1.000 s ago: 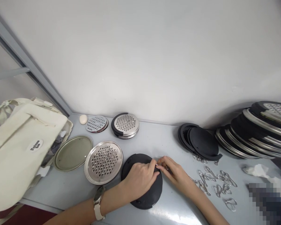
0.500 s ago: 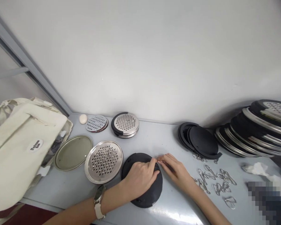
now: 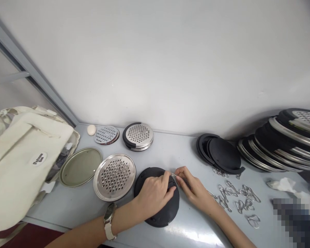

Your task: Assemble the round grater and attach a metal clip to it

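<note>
My left hand (image 3: 156,194), with a watch on its wrist, lies over a round black plastic disc (image 3: 167,213) on the table. Its fingers are curled at the disc's right edge, and part of the disc is hidden beneath it. Just off that edge, my right hand (image 3: 192,186) is closed in a pinch on a thin metal wire clip (image 3: 173,174). The clip's far end meets my left fingertips. Left of the disc is a round metal grater plate (image 3: 115,177). Several loose wire clips (image 3: 224,193) are scattered to the right of my right hand.
A greenish round lid (image 3: 80,167), small grater discs (image 3: 105,134) and a stack of graters (image 3: 138,135) stand left. Black plastic parts (image 3: 223,155) and a tall leaning stack (image 3: 281,148) are at right. A cream bag (image 3: 23,165) covers the left end, with a wall behind.
My right hand has shifted slightly up, and more of the wire clip shows between the hands. My left hand stays on the black disc.
</note>
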The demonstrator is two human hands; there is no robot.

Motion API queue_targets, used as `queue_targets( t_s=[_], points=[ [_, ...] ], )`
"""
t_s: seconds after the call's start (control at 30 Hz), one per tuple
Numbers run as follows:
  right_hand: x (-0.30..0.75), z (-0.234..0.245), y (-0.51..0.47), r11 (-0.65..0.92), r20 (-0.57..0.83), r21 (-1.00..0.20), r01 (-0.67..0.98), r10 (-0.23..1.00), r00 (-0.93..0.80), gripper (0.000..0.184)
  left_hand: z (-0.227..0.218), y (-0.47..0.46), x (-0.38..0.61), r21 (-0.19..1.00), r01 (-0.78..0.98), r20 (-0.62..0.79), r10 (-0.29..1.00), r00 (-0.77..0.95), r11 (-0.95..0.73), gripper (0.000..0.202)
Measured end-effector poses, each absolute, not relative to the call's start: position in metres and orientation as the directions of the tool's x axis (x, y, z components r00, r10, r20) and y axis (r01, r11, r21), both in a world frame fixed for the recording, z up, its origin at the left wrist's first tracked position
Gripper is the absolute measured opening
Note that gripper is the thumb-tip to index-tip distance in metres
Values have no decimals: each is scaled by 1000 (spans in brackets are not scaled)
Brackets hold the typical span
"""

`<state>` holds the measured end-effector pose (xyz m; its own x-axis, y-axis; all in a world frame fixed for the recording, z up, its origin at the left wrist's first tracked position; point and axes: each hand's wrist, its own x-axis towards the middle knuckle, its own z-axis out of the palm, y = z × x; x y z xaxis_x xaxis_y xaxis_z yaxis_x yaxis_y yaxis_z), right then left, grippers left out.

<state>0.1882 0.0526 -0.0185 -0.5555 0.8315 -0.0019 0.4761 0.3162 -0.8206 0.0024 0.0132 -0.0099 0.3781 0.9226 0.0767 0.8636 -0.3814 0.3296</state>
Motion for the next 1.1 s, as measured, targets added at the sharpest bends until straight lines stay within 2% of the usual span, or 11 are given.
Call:
queue_targets(
  t_s=[0.3, 0.73, 1.1],
  points=[
    [185, -14, 51, 264, -80, -841, 472, 802, -592, 18, -9, 12, 3, 327, 855, 94, 914, 394, -402, 15],
    [189, -13, 52, 304, -74, -850, 430, 740, -669, 8, -10, 14, 2, 331, 851, 91, 911, 402, -408, 17],
    [193, -15, 55, 291, -51, -869, 399, 752, -657, 17, -11, 13, 3, 336, 852, 86, 914, 398, -402, 15]
  ],
)
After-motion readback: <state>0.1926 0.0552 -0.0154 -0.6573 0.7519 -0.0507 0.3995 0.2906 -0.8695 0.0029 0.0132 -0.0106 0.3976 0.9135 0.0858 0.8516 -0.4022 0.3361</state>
